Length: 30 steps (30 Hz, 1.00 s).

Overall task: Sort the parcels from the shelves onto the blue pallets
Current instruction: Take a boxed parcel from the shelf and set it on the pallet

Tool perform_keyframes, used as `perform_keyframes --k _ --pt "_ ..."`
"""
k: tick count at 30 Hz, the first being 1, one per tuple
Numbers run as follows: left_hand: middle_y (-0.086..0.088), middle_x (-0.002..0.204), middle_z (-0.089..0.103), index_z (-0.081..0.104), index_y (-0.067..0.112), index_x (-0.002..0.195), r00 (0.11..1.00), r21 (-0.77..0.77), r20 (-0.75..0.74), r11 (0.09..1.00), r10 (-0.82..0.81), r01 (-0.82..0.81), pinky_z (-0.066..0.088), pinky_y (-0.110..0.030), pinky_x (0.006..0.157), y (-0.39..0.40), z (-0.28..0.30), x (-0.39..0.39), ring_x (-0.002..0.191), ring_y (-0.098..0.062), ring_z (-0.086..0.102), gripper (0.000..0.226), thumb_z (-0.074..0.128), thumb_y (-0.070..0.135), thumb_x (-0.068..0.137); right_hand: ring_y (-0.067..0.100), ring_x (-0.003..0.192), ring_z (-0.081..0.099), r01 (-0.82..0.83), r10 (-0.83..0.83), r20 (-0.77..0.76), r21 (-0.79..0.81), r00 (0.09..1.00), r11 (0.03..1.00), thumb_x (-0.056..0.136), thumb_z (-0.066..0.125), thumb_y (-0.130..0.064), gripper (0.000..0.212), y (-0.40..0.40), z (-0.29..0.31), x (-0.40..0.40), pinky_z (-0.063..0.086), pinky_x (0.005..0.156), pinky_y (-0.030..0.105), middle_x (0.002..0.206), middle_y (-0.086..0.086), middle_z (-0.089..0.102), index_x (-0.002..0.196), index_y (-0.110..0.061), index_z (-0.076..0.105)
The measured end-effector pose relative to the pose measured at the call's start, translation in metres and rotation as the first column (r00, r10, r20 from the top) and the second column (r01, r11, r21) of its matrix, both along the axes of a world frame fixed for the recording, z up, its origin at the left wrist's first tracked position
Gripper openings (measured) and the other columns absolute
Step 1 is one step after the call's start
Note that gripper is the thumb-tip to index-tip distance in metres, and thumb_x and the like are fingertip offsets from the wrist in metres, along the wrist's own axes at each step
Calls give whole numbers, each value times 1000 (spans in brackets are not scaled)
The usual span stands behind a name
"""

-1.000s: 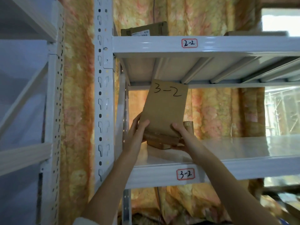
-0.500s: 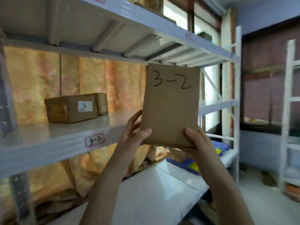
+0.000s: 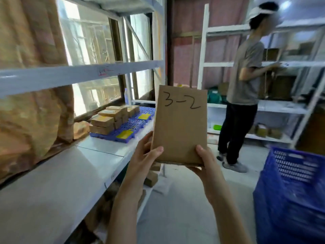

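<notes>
Both hands hold a brown parcel (image 3: 180, 124) marked 3-2 upright in mid-air: the left hand (image 3: 144, 155) and right hand (image 3: 204, 162) each pinch a bottom corner, thumbs pressed on the front. On the shelf (image 3: 73, 173) beyond, a blue pallet (image 3: 133, 125) already carries several stacked parcels (image 3: 109, 120). This one looks yet to be placed, so the sorting seems partly done.

The cardboard sheet (image 3: 180, 125) hides both hands' fingers behind it; the blue crate (image 3: 292, 194) is blurred and cut off.
</notes>
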<state>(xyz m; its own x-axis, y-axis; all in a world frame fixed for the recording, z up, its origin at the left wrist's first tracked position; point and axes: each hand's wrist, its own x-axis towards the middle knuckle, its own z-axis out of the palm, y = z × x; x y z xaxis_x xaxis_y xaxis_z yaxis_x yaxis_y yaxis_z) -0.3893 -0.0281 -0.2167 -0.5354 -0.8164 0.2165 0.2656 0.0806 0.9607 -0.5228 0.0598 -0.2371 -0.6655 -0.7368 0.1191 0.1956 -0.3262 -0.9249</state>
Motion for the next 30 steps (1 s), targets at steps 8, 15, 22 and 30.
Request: perform_keyframes --k 8,15,22,30 --pt "11 111 69 48 36 130 988 53 65 989 -140 137 53 -20 76 -2 -40 -89 102 -8 66 66 75 29 70 7 96 65 82 -79 -27 122 997 989 94 54 -24 34 23 -32 -86 54 87 30 105 -9 67 127 -25 53" --pt "4 122 63 44 36 134 979 167 77 971 -187 172 54 -19 67 -24 -59 -146 104 -14 64 74 76 36 67 10 98 66 22 -14 -40 223 999 975 90 61 -29 30 13 -55 -143 54 84 29 107 -8 69 119 -33 57" --pt "-1 119 64 43 32 137 989 228 89 969 -121 98 53 -28 69 -103 -70 -193 102 -19 65 76 63 42 64 5 97 66 -85 120 -88 328 989 941 76 62 -41 51 -52 -68 -197 51 86 25 113 -6 67 124 -27 55" --pt "-3 120 64 47 29 136 990 302 39 946 -135 117 54 -35 76 -212 -68 -253 106 -21 64 75 73 44 68 11 107 65 -43 65 -75 271 995 962 88 56 -42 50 -181 -46 -260 50 86 28 120 -5 65 135 -28 49"
